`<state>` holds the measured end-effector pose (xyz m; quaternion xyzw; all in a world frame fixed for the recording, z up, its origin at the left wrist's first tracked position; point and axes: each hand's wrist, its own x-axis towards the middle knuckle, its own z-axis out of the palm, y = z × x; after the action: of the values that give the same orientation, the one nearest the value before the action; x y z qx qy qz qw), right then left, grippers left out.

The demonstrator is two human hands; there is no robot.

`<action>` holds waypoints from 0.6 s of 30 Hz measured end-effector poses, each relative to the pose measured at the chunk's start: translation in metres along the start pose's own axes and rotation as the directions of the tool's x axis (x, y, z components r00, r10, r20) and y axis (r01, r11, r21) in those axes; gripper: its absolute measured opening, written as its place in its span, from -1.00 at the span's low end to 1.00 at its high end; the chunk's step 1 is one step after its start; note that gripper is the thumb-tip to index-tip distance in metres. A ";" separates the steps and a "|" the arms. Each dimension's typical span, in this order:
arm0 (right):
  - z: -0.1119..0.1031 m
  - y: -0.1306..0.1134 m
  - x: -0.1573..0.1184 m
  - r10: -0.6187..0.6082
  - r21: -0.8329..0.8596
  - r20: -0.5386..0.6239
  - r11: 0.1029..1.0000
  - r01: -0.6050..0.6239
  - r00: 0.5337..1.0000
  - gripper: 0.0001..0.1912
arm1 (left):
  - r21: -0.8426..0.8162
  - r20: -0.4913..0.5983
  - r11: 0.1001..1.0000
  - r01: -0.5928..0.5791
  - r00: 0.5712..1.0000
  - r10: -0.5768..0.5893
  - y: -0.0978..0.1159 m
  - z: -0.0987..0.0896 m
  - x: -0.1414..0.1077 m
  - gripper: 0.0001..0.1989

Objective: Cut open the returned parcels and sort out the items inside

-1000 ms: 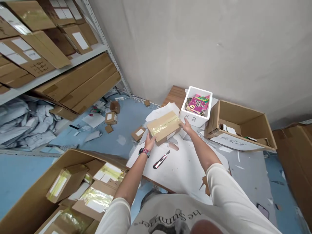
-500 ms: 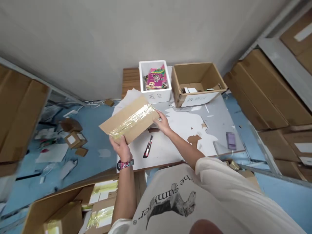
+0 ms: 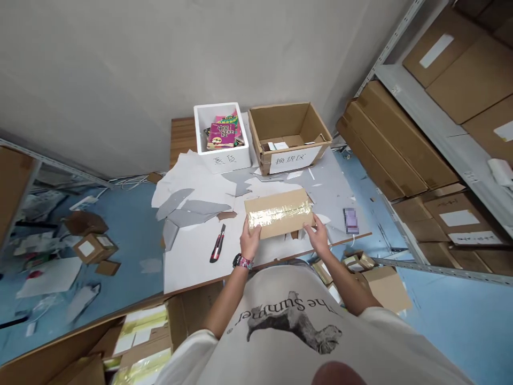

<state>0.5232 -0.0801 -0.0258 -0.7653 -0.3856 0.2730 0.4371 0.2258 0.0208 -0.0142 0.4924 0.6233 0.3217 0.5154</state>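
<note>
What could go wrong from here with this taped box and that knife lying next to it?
The utility knife lies close to the left hand, so a quick move might catch it, though I can't tell if its blade is out. The taped cardboard box could also nudge the blurred flat object, which sits near the edge of the table beyond the right hand and might fall.

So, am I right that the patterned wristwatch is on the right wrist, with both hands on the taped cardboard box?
No, the head view shows the patterned wristwatch on the left wrist; the left hand and right hand are on the taped cardboard box.
</note>
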 end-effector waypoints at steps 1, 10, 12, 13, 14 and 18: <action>0.000 0.009 0.003 0.027 -0.012 0.021 1.000 -0.027 0.999 -0.20 | 0.032 0.000 0.998 0.049 0.999 -0.049 -0.006 0.006 0.003 -0.17; -0.020 0.035 0.073 0.182 0.129 0.235 0.968 -0.216 0.955 -0.28 | -0.076 -0.043 0.992 -0.104 0.994 0.101 0.012 0.039 -0.021 -0.24; -0.033 0.043 0.079 0.240 0.288 0.296 0.901 -0.326 0.925 -0.24 | -0.100 -0.059 0.967 -0.232 0.972 0.227 0.018 0.039 -0.039 -0.28; -0.038 0.048 0.079 0.267 0.348 0.329 0.857 -0.379 0.906 -0.21 | -0.111 -0.079 0.958 -0.265 0.963 0.257 0.016 0.037 -0.048 -0.33; -0.041 0.052 0.076 0.292 0.383 0.358 0.820 -0.425 0.887 -0.18 | -0.118 -0.109 0.956 -0.270 0.960 0.257 0.013 0.034 -0.055 -0.38; -0.037 0.062 0.057 0.323 0.286 0.417 0.841 -0.460 0.850 -0.19 | -0.156 -0.168 0.988 -0.008 0.986 -0.019 -0.013 0.025 -0.056 -0.45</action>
<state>0.6044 -0.0692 -0.0678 -0.6688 -0.2308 0.5588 0.4326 0.2453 -0.0391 -0.0146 0.4197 0.6391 0.4087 0.4984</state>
